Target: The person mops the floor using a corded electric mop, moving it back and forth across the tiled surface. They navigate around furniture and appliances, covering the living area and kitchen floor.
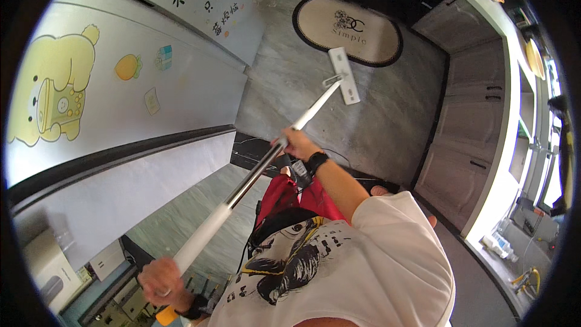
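Observation:
A flat mop runs diagonally across the view, its white rectangular head (350, 84) on the grey marbled floor tiles (386, 113). The far end of that head meets the near edge of an oval beige mat (317, 22) with a black border. My right hand (297, 144) is closed around the pole (254, 175) where white tube meets bare metal. At lower left my left hand (160, 279), slightly blurred, grips the top end of the white handle (202, 231). A black band circles each wrist.
A white fridge-like cabinet (181, 68) with cartoon stickers and writing stands left. Wooden cabinets (472, 127) line the right under a bright counter holding a plastic bottle (499, 245). A black threshold strip (249, 150) crosses the floor by my feet. Shelved boxes (54, 272) sit lower left.

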Demonstrator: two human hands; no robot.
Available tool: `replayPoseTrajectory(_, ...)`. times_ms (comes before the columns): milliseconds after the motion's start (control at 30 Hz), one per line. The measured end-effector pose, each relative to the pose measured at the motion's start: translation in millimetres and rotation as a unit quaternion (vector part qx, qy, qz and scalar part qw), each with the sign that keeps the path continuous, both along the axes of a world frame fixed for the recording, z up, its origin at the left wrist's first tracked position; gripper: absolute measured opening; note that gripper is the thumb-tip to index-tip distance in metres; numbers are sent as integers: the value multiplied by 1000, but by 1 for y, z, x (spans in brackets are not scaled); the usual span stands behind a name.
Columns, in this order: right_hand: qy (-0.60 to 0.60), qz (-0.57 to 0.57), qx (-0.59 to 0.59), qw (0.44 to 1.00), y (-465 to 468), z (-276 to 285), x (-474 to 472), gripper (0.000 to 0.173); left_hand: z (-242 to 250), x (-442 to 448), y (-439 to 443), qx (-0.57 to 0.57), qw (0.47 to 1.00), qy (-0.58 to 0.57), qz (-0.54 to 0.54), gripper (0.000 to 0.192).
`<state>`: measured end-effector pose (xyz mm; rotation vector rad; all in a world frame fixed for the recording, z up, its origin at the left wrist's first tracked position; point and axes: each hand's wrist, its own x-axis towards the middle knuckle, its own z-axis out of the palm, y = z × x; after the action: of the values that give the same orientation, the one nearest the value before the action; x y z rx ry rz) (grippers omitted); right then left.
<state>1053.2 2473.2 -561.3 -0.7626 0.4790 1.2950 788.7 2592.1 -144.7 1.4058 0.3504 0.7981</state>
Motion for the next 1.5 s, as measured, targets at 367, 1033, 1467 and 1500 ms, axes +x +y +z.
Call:
replayPoseTrajectory(367,209,170,22,963,-2,56,-80,23,98,-59,-32,10,989,-43,139,30)
replayPoseTrajectory(1033,-62,190,-88,976,157,56,169,17,14,48,92,72,982,-141,-102,20)
replayPoseTrajectory(1467,-124,134,-229,956,158,5,368,21,-36,281,18,38,995,-69,61,32)
replayPoseTrajectory(1500,-150,136,-230,952,149,0,378,21,-41,298,5,21,994,-67,80,35)
